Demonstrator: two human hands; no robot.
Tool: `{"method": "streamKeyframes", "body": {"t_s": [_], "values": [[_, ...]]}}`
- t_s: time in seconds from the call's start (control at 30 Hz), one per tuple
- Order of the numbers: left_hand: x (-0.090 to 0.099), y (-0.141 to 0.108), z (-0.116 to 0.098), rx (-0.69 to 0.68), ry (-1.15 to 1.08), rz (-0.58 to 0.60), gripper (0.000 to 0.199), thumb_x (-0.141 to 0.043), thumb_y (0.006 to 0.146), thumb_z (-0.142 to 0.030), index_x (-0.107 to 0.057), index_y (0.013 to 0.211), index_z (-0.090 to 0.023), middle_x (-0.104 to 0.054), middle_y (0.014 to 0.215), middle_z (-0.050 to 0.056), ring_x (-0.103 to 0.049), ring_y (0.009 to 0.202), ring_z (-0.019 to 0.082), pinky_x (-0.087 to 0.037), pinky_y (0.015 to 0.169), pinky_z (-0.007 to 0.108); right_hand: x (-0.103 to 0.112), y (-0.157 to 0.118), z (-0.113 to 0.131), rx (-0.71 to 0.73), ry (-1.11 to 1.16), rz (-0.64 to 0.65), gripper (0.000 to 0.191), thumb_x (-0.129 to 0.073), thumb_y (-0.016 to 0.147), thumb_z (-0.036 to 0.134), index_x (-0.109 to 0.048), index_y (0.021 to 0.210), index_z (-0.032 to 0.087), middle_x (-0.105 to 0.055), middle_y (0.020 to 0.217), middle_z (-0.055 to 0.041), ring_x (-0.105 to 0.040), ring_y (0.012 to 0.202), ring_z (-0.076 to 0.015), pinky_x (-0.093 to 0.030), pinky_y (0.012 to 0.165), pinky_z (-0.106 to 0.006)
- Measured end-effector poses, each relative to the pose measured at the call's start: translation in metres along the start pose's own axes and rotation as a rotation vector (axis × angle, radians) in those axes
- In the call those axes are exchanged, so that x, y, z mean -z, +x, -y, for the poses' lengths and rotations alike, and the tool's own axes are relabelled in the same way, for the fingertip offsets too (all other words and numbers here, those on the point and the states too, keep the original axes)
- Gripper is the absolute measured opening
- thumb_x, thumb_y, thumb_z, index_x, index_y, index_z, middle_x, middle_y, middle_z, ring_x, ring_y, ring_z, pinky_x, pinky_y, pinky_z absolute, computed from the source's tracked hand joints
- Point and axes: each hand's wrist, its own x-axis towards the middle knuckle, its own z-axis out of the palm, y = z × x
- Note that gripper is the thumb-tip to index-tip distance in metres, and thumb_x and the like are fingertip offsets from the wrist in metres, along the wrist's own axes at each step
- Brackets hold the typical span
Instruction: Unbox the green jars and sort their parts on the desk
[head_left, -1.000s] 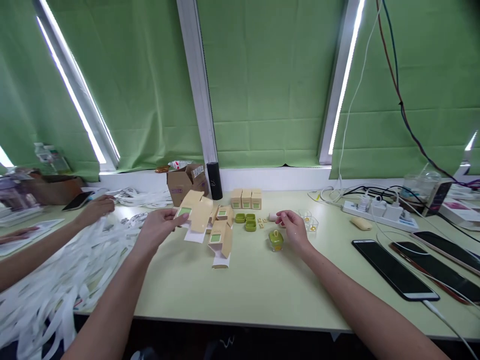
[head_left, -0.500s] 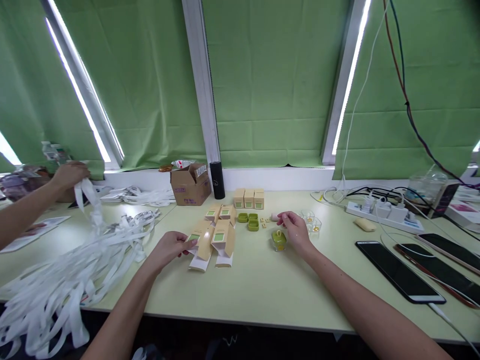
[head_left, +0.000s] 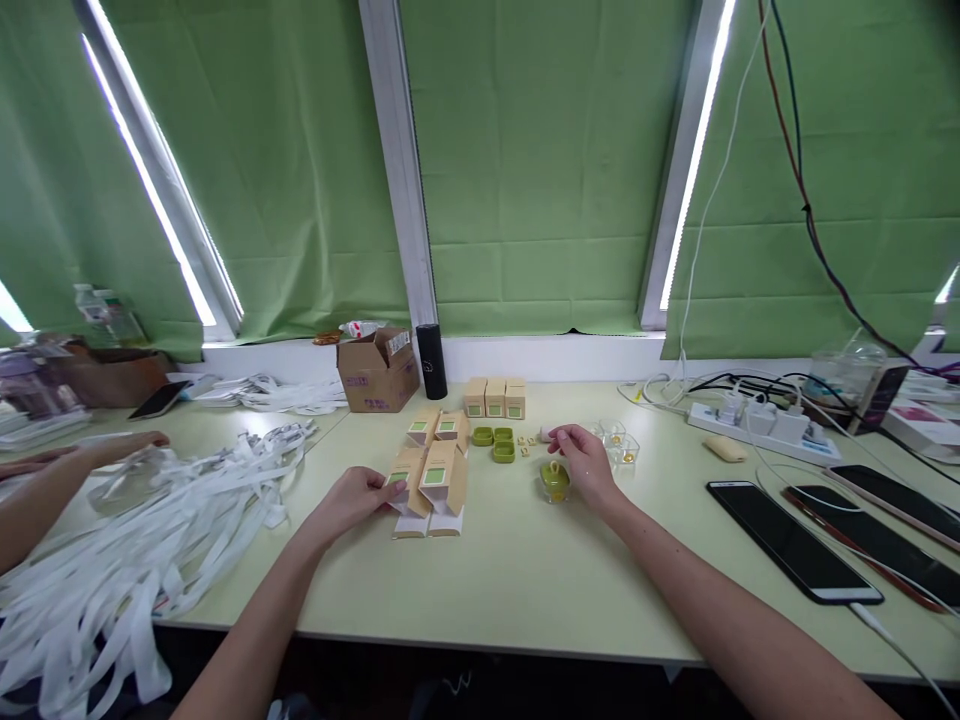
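Observation:
My left hand [head_left: 355, 502] is closed at the fingertips on the near left beige carton [head_left: 407, 478], whose white flap lies toward me. Beside it stands another open carton [head_left: 442, 476], with two more behind. My right hand [head_left: 581, 459] has its fingers pinched together near a small pale cylinder [head_left: 544, 435]; whether it grips anything is hidden. Just left of that hand sits a clear container with a green lid [head_left: 555, 480]. Small green trays [head_left: 503, 449] and tiny pale pieces [head_left: 525, 441] lie between my hands. Clear containers [head_left: 622, 447] are partly behind my right hand.
Closed small boxes [head_left: 495, 399] stand behind the trays, near a brown cardboard box [head_left: 378, 372] and a black cylinder [head_left: 432, 361]. White straps [head_left: 187, 520] and another person's hands [head_left: 131, 447] are at left. Phones [head_left: 793, 540] and a power strip [head_left: 765, 436] lie at right.
My left hand has moved slightly right with the near left carton, which now stands against its neighbour. The other person's raised hand has come down and released the straps.

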Motion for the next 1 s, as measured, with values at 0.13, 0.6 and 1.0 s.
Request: {"method": "streamKeyframes", "body": {"t_s": [0.13, 0.6, 1.0], "values": [[0.001, 0.000, -0.002, -0.019, -0.001, 0.009, 0.059, -0.071, 0.066, -0.074, -0.057, 0.054, -0.018, -0.053, 0.057, 0.001, -0.042, 0.058, 0.016, -0.023, 0.058, 0.028, -0.001, 0.000, 0.000, 0.001, -0.001, 0.000, 0.045, -0.060, 0.087, 0.065, -0.072, 0.088, 0.022, -0.072, 0.078, -0.0063, -0.065, 0.082, -0.0242, -0.049, 0.073, -0.035], [-0.043, -0.017, -0.097, -0.644, 0.086, -0.432, 0.029, -0.059, 0.094, -0.037, -0.064, 0.117, -0.020, -0.071, 0.106, 0.010, -0.060, 0.112, 0.030, -0.048, 0.098, 0.044, 0.007, 0.013, 0.020, 0.073, 0.023, -0.122, 0.036, -0.060, 0.088, 0.056, -0.070, 0.091, 0.022, -0.072, 0.078, -0.0054, -0.064, 0.079, -0.0230, -0.047, 0.077, -0.036], [-0.142, 0.022, -0.154, -0.700, 0.264, 0.269, 0.040, -0.077, 0.075, -0.036, -0.064, 0.110, -0.022, -0.063, 0.103, 0.013, -0.056, 0.107, 0.036, -0.047, 0.084, 0.042, 0.024, 0.012, 0.018, 0.197, -0.200, -0.027, 0.025, -0.056, 0.091, 0.044, -0.070, 0.099, 0.024, -0.073, 0.082, -0.0046, -0.063, 0.073, -0.0224, -0.045, 0.068, -0.035]]}}
